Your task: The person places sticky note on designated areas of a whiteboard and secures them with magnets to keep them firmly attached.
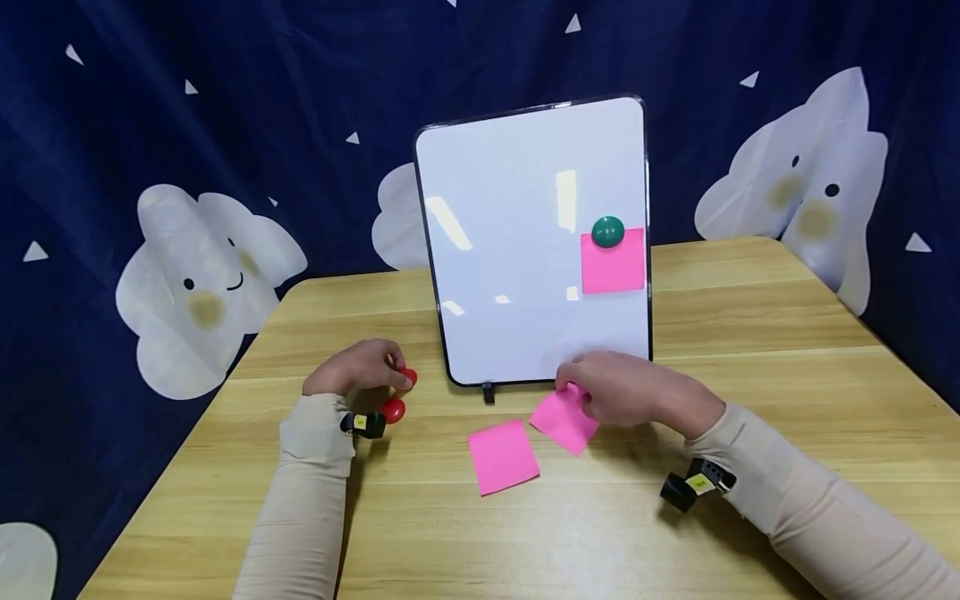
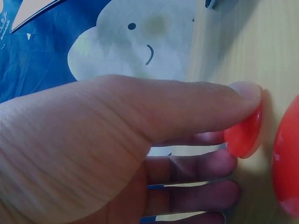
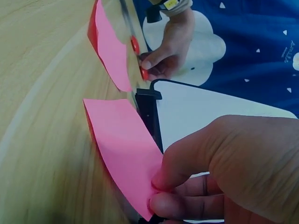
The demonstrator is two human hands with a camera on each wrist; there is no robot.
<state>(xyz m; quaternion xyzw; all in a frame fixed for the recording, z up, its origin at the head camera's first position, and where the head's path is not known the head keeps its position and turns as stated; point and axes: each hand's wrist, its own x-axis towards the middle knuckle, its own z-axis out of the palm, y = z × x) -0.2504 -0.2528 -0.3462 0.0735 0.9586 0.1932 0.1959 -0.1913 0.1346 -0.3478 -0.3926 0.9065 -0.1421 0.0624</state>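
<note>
My left hand point(image 1: 363, 367) pinches a round red magnet point(image 2: 245, 133) between thumb and index finger, close over the table at the left. A second red magnet point(image 1: 393, 410) lies just in front of it. In front of the whiteboard, my right hand point(image 1: 618, 387) pinches a pink sticky note point(image 3: 124, 149) by one edge. Another pink sticky note point(image 1: 504, 457) lies on the table to the left of the held one. On the upright whiteboard point(image 1: 510, 250), a green magnet point(image 1: 608, 232) overlaps the top edge of a third pink note point(image 1: 613, 271) near the right side.
The whiteboard stands toward the back of the wooden table point(image 1: 420, 542), with a small black foot point(image 1: 489, 393) at its lower edge. Behind it hangs a dark blue curtain point(image 1: 300, 75) with white clouds and triangles.
</note>
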